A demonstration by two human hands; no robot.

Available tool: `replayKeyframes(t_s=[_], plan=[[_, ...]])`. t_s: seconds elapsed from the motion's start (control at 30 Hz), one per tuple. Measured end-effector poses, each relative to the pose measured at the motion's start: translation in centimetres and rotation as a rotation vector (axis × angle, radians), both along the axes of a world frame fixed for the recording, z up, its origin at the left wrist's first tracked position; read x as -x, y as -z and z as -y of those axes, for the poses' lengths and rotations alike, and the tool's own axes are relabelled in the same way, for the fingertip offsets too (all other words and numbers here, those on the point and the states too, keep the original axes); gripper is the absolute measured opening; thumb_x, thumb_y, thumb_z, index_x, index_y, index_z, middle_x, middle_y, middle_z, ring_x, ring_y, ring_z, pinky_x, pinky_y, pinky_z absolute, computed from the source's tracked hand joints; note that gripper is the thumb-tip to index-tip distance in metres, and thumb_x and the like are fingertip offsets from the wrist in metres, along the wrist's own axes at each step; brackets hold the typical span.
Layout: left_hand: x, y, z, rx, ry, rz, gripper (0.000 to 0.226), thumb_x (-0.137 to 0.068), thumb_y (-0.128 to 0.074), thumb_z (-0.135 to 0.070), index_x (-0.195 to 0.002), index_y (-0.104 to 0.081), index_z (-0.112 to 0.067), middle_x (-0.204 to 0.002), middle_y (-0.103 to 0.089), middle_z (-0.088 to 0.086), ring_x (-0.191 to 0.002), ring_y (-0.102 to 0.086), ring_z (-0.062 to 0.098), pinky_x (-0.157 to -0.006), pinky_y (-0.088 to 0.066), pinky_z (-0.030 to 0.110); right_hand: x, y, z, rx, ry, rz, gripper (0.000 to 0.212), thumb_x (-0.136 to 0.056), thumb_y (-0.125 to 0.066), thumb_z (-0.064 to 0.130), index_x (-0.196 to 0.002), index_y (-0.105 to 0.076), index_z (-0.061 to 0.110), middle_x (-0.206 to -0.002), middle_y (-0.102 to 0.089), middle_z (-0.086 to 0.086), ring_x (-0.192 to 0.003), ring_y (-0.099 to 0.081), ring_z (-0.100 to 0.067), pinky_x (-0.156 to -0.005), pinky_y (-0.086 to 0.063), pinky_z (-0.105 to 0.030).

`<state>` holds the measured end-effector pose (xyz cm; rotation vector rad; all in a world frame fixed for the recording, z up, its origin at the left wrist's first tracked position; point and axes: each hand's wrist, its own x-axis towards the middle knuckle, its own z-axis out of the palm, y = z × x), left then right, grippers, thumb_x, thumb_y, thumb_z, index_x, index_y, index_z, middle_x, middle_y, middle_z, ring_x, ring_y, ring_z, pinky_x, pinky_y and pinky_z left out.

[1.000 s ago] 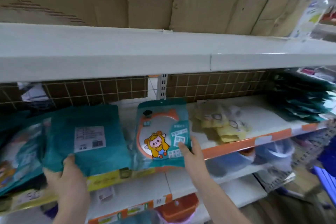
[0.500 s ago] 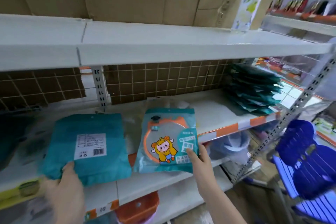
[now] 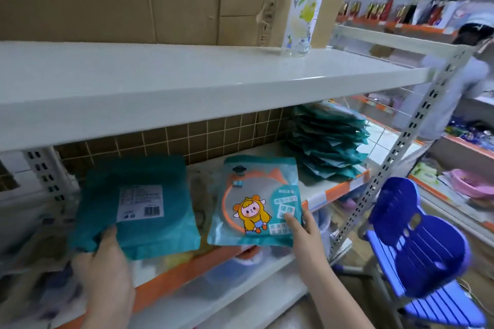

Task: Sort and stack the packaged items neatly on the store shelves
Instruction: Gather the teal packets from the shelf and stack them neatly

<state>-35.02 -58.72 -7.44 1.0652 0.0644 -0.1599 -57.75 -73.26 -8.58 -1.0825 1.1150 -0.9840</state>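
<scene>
A tall pile of flat teal packets [image 3: 327, 141] is already stacked on the white shelf [image 3: 315, 184] – two remain: a plain teal packet [image 3: 136, 205] is gripped by the left hand [image 3: 103, 264], a cartoon-printed one [image 3: 254, 199] by the right hand [image 3: 304, 235].

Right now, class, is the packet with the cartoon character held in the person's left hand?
No, the cartoon-character packet is pinched at its lower right corner by the right hand, while the left hand holds the plain teal packet.
</scene>
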Motion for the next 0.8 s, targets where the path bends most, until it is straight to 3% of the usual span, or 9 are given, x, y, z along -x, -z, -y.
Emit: replayKeyframes(t_s=[0.07, 0.13, 0.23, 0.33, 0.43, 0.53, 0.67, 0.8], plan=[[0.5, -0.9, 2.3, -0.041, 0.079, 0.032, 0.024, -0.091, -0.056, -0.001, -0.093, -0.06, -0.024, -0.092, -0.066, -0.023, -0.084, -0.062, -0.009, -0.072, -0.053, 0.015, 0.5, -0.6, 2.0, 0.01, 0.041, 0.013, 0.015, -0.094, -0.056, 0.018, -0.108, -0.057, 0.025, -0.104, -0.068, -0.003, -0.096, -0.067, -0.023, -0.086, -0.054, -0.043], [1.4, -1.5, 3.8, -0.089, 0.11, 0.058, 0.019, -0.091, -0.057, -0.005, -0.099, -0.057, -0.022, -0.1, -0.063, -0.018, -0.092, -0.062, 0.0, -0.077, -0.047, 0.019, 0.9, -0.9, 3.7, 0.026, 0.101, 0.023, 0.022, -0.094, -0.058, 0.021, -0.115, -0.056, 0.024, -0.109, -0.068, -0.006, -0.098, -0.067, -0.025, -0.09, -0.053, -0.048], [2.4, -1.6, 5.4, -0.169, 0.107, 0.051, 0.025, -0.09, -0.058, -0.011, -0.11, -0.048, -0.023, -0.11, -0.055, -0.003, -0.102, -0.055, 0.016, -0.084, -0.038, 0.028, 1.3, -1.8, 6.1, 0.06, 0.15, 0.068, 0.015, -0.095, -0.055, 0.018, -0.109, -0.057, 0.02, -0.107, -0.068, -0.01, -0.09, -0.068, -0.022, -0.077, -0.059, -0.036], [3.0, -1.1, 6.9, -0.228, 0.156, 0.033, 0.036, -0.09, -0.058, -0.019, -0.124, -0.049, -0.017, -0.113, -0.052, -0.001, -0.103, -0.052, 0.017, -0.087, -0.038, 0.032, 1.8, -3.3, 9.0, 0.116, 0.166, 0.096, 0.016, -0.097, -0.052, 0.017, -0.112, -0.053, 0.021, -0.1, -0.066, -0.004, -0.082, -0.067, -0.017, -0.063, -0.059, -0.027], [3.3, 0.0, 8.6, -0.186, 0.179, -0.017, 0.05, -0.089, -0.055, -0.031, -0.135, -0.044, -0.013, -0.122, -0.052, 0.003, -0.11, -0.049, 0.018, -0.089, -0.035, 0.031, 2.7, -4.7, 13.0, 0.176, 0.183, 0.091, 0.011, -0.097, -0.051, 0.017, -0.106, -0.055, 0.022, -0.102, -0.066, -0.006, -0.088, -0.067, -0.023, -0.073, -0.058, -0.041], [4.5, 0.0, 10.7, -0.128, 0.193, -0.089, 0.043, -0.094, -0.05, -0.03, -0.134, -0.045, -0.016, -0.124, -0.052, -0.001, -0.107, -0.048, 0.013, -0.087, -0.034, 0.029, 4.0, -6.2, 17.5, 0.196, 0.208, 0.09, 0.008, -0.097, -0.051, 0.019, -0.102, -0.057, 0.02, -0.101, -0.066, -0.005, -0.094, -0.066, -0.027, -0.084, -0.056, -0.05], [6.6, 0.1, 13.7, -0.127, 0.059, -0.037, 0.05, -0.087, -0.06, -0.018, -0.136, -0.048, -0.013, -0.128, -0.057, 0.003, -0.112, -0.057, 0.02, -0.088, -0.043, 0.034, 6.0, -8.2, 24.8, 0.177, 0.219, 0.076, 0.025, -0.096, -0.052, 0.024, -0.116, -0.055, 0.01, -0.113, -0.063, -0.01, -0.1, -0.066, -0.027, -0.083, -0.057, -0.043], [8.4, 1.0, 16.7, -0.117, -0.011, -0.024, 0.054, -0.078, -0.066, -0.024, -0.13, -0.052, -0.021, -0.127, -0.06, 0.0, -0.114, -0.059, 0.022, -0.1, -0.045, 0.046, 7.2, -10.0, 31.6, 0.202, 0.163, 0.095, 0.028, -0.095, -0.055, 0.024, -0.117, -0.054, 0.006, -0.114, -0.063, -0.013, -0.097, -0.065, -0.028, -0.073, -0.059, -0.035]])
